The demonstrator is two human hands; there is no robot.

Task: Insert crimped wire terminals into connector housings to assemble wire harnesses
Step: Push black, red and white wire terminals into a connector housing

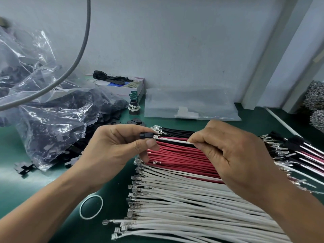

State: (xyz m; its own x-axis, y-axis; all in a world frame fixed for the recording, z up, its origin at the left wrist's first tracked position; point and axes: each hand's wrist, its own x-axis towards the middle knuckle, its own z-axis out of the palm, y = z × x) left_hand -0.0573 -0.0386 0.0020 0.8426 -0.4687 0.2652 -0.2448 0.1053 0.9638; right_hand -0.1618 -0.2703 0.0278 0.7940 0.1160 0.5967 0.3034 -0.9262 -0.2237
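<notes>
My left hand [115, 146] pinches a small black connector housing [146, 135] between thumb and fingers. My right hand [233, 155] pinches a white wire and a black wire [173, 142] together, and their left ends run to the housing. Below both hands lie rows of crimped wires on the green table: black wires [177, 131] at the back, red wires [177, 158] in the middle, white wires [184, 204] in front, with metal terminals [133, 190] pointing left.
A clear plastic bag of black housings [52, 120] sits at the left, with loose housings [24, 168] beside it. A white ring [91, 206] lies near my left forearm. Assembled harnesses [298, 151] lie at the right. A cardboard box [126, 86] and a flat plastic bag [191, 106] stand by the wall.
</notes>
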